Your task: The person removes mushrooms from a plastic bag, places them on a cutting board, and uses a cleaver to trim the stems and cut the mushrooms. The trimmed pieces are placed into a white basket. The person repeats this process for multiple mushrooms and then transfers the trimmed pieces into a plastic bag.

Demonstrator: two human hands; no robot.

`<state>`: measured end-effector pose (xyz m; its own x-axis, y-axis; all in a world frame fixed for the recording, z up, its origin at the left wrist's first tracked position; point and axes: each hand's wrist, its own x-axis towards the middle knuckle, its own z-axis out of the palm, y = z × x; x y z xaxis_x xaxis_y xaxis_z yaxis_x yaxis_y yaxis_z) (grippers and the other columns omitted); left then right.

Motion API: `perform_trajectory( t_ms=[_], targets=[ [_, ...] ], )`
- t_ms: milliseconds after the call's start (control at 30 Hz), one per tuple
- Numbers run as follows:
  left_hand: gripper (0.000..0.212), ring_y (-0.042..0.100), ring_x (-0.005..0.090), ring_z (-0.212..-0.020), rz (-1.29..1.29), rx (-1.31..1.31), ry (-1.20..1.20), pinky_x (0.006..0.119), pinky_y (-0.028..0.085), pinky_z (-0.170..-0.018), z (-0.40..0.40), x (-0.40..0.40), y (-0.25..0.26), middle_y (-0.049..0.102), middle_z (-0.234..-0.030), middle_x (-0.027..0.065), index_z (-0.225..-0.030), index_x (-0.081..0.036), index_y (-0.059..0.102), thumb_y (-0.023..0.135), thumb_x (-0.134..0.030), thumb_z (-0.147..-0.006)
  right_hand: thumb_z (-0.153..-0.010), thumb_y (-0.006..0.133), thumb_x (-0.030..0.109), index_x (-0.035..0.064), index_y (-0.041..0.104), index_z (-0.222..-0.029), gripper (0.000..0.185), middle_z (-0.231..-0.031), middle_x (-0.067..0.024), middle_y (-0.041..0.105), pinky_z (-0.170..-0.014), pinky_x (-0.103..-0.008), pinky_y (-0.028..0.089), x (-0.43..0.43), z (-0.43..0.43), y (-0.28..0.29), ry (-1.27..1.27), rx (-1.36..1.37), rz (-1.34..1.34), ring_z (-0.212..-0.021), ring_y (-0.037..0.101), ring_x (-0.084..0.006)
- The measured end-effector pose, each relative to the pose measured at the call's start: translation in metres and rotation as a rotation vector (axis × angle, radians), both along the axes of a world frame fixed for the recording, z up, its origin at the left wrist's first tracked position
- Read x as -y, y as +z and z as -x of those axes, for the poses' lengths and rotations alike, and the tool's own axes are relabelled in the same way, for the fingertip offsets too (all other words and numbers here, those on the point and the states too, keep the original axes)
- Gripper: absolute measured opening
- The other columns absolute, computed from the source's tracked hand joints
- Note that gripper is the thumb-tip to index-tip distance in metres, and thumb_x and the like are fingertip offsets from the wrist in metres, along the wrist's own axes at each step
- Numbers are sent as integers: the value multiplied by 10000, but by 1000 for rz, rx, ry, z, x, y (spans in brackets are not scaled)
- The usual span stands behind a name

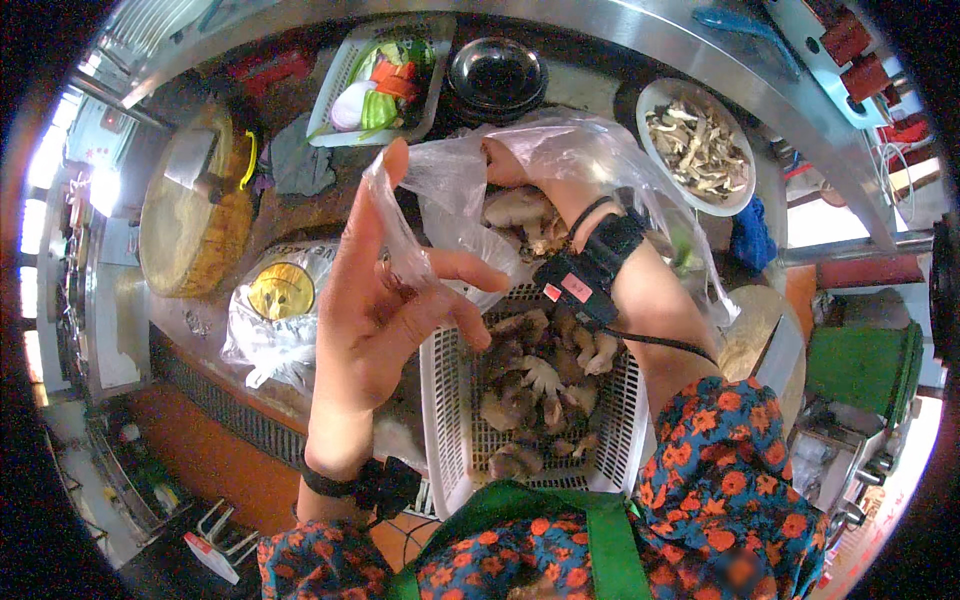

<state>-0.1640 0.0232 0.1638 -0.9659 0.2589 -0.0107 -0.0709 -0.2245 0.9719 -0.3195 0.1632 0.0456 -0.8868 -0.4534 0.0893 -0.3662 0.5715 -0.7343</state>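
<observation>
My left hand [390, 300] is raised over the left side of a white plastic basket. It holds the rim of a clear plastic bag [457, 187], which is stretched over the index finger and runs down between the fingers. My right hand [506, 163] reaches into the bag from the right, its fingers mostly hidden by the film and the bend of the wrist. Mushrooms [517, 210] show beside the right wrist, at the bag's mouth. Below both hands stands the white basket [450, 420], with loose oyster mushrooms [544, 382] on its slotted bottom.
A white bowl of torn mushrooms [701, 150] stands back right, near a blue cloth [752, 232]. Behind are a vegetable basket [322, 112] and stacked black bowls [496, 75]. Cleavers lie on the left chopping block [217, 247] and right board [750, 322]. A tied bag [281, 330] sits left.
</observation>
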Motion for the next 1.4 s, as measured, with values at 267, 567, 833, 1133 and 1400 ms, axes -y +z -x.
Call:
perform_trajectory(
  t_ms=[267,567,833,1133,1400],
  targets=[
    [789,645,206,-713,-26,-77,-10,283,530,-620,-8,4,-2,635,-984,208,-1483,-86,79,496,88,-837,-884,517,332,114,609,-1115,330,-1081,-117,625,-890,-357,444,-26,-14,13,75,-134,-93,-1022,575,-248],
    [811,631,240,-814,-117,-64,0,304,551,-588,-10,-6,-7,359,-1300,142,-1485,-124,112,482,105,-800,-864,526,320,152,627,-1133,334,-1167,-126,615,-954,-369,435,-82,-5,29,68,-115,-275,-1123,561,-264],
    [841,652,217,-683,-141,-89,18,280,534,-547,3,-30,-9,654,-959,183,-1490,-191,121,547,15,-796,-781,514,59,77,617,-1101,337,-1106,-173,612,-843,-392,487,-134,-25,21,-134,-234,-732,-1031,574,-340],
    [742,658,218,-725,-154,-85,69,285,533,-562,-8,-35,-5,516,-1272,200,-1477,-155,196,488,63,-830,-760,551,92,41,653,-964,234,-952,-203,642,-764,-462,502,-130,-62,8,-341,-408,-638,-862,614,-384],
    [718,665,220,-773,-308,-126,-29,301,555,-586,1,-30,-20,378,-1429,147,-1464,-116,235,502,64,-822,-799,562,146,44,668,-975,229,-984,-192,649,-808,-469,493,-142,-41,-10,-210,-223,-778,-905,618,-365]
  ],
)
